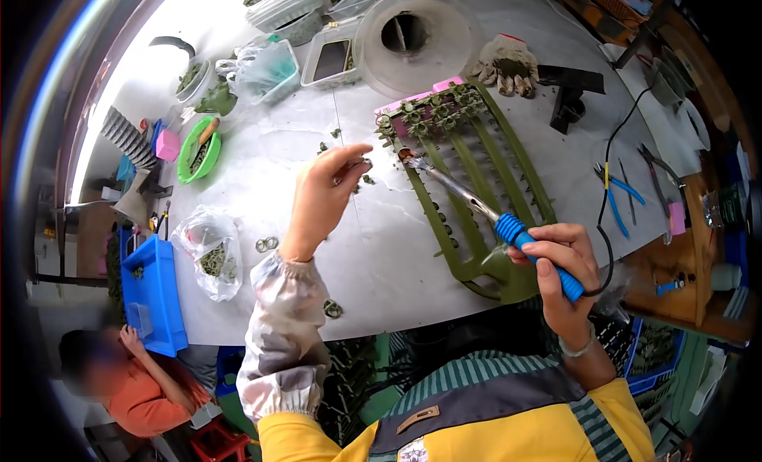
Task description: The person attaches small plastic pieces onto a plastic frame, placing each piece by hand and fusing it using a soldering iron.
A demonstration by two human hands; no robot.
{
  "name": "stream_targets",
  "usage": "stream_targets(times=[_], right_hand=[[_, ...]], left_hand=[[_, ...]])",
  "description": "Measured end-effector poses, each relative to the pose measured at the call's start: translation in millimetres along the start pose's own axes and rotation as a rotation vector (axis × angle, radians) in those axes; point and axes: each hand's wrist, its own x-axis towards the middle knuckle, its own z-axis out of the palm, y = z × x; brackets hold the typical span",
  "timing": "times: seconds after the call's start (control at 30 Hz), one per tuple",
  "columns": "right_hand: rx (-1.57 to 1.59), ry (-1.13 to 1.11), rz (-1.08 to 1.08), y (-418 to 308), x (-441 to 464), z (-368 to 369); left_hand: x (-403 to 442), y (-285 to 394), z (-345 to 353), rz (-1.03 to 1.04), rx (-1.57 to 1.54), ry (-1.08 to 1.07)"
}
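Note:
My right hand (567, 279) grips a soldering iron (548, 252) by its blue handle. Its metal tip reaches the upper left side of a green slotted frame (480, 168). Small green pieces (436, 113) line the frame's far end, against a pink block (389, 109). To the left of the tip, my left hand (329, 184) is closed in a pinch above the table; something small and dark shows at its fingertips, too small to name. A few small green bits (336, 132) lie on the table around this hand.
Wire cutters (615, 200) and pliers lie right, near the iron's cord (607, 160). A glove (508, 65) and a round clear lid (365, 41) are at the back. Left are a green basket (198, 148), a plastic bag (210, 252) and a blue tray (155, 295); another person sits beside it.

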Motion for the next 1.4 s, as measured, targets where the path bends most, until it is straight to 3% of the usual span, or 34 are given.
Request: stream_targets(times=[0.07,0.2,0.3,0.93,1.03,1.1,1.13,1.17,1.2,1.23,1.3,1.4], right_hand=[[-0.003,0.007,-0.005,3,1,1],[-0.027,0.004,-0.048,11,5,2],[0.007,0.026,-0.035,17,6,5],[0.078,-0.021,0.010,13,8,-10],[0.078,-0.018,0.034,9,5,-11],[0.083,-0.029,0.008,12,3,-13],[0.091,-0.032,0.011,12,2,-13],[0.095,-0.032,0.016,12,1,-13],[0.092,-0.042,0.017,11,1,-13],[0.088,-0.051,0.020,11,0,-13],[0.086,-0.062,0.025,9,-1,-13],[0.089,-0.068,0.027,5,-2,-11]], left_hand=[[12,8,11,-0.032,-0.023,-0.021],[31,5,22,0.133,-0.020,0.024],[40,7,24,0.308,0.224,0.095],[58,9,17,0.432,0.385,-0.052],[36,-3,-23,0.061,0.010,0.138],[7,-43,-65,-0.131,0.009,0.234],[-13,-60,-85,-0.347,0.074,0.222],[-40,-114,-106,-0.372,0.259,0.174],[-64,-121,-117,-0.336,0.497,0.106],[-84,-128,-125,-0.375,0.540,-0.005],[-111,-130,-114,-0.547,0.433,0.074],[-132,-132,-103,-0.330,0.555,0.093]])
